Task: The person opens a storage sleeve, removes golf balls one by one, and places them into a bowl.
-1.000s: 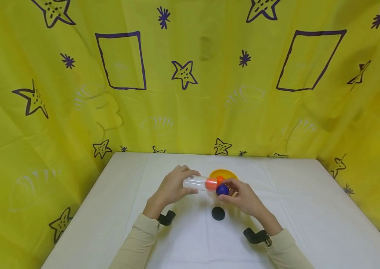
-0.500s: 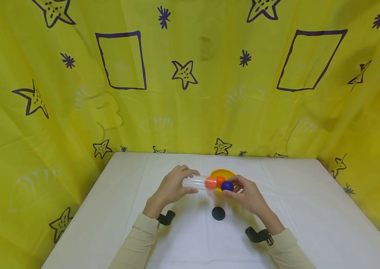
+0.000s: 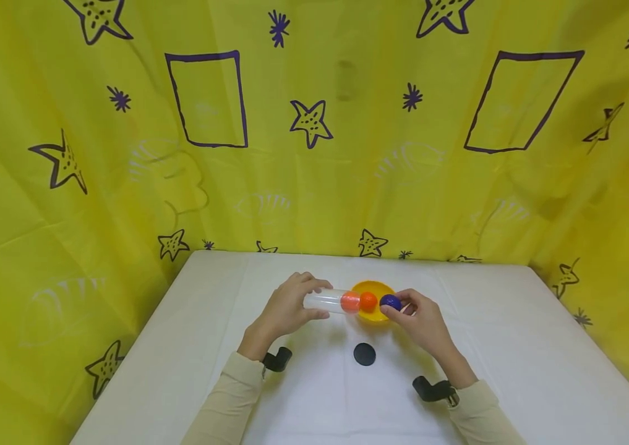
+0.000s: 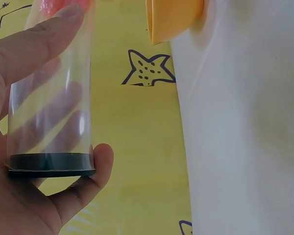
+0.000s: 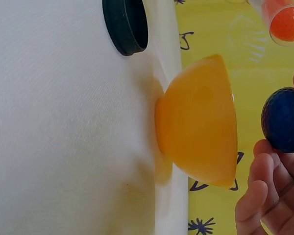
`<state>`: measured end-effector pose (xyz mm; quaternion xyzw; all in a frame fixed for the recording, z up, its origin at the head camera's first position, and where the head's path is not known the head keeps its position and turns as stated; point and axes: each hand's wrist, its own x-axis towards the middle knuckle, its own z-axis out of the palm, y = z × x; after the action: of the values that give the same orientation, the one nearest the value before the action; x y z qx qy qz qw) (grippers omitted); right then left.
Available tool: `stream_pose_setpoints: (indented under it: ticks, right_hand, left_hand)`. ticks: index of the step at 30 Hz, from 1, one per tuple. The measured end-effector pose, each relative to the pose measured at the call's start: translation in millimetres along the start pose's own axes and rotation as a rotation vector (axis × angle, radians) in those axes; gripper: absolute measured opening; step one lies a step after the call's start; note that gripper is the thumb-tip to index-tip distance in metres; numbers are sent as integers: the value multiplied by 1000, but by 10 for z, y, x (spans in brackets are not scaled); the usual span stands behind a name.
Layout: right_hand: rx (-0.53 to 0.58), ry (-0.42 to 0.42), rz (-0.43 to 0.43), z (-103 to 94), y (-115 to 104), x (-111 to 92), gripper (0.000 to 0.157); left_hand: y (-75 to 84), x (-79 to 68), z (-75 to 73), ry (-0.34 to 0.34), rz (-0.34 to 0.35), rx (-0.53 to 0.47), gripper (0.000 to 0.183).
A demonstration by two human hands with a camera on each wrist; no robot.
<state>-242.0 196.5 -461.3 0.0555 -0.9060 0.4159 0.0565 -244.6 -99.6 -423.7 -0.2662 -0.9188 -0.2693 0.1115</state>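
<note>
My left hand (image 3: 290,306) grips a clear plastic tube (image 3: 322,301) that lies level above the table, fingers and thumb wrapped around it. Its black-capped end (image 4: 51,164) sits by my palm in the left wrist view. Inside the open end is an orange golf ball (image 3: 350,301). A second orange ball (image 3: 368,301) shows against the yellow bowl (image 3: 374,317), just past the tube's mouth. My right hand (image 3: 422,318) pinches a dark blue golf ball (image 3: 390,303) between thumb and fingertips, over the bowl's right side. In the right wrist view, this blue ball is apart from the tube.
A round black cap (image 3: 365,354) rests on the white-covered table (image 3: 314,395), nearer than the bowl. Behind and at both sides hangs a yellow curtain (image 3: 269,179) with star drawings. Each wrist wears a black camera mount (image 3: 431,389).
My right hand has carried the blue ball rightward and slightly back, away from the tube's mouth. More of the bowl and second orange ball now shows. My left hand holds nearly still.
</note>
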Motion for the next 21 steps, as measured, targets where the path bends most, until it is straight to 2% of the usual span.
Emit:
stream_pose_setpoints:
  ticks: [6,15,21]
  right_hand:
    - [0,-10,2,-6,46,15,58]
    - [-14,19,-8,18,95,23,54]
    - [-39,69,-94,53,98,55,50]
  left_hand:
    - [-2,4,-16,2,-11,-8,47]
    - [6,10,-27,-5,-16,-12,48]
    - [-1,-5,-25,-7,-14,-20,48]
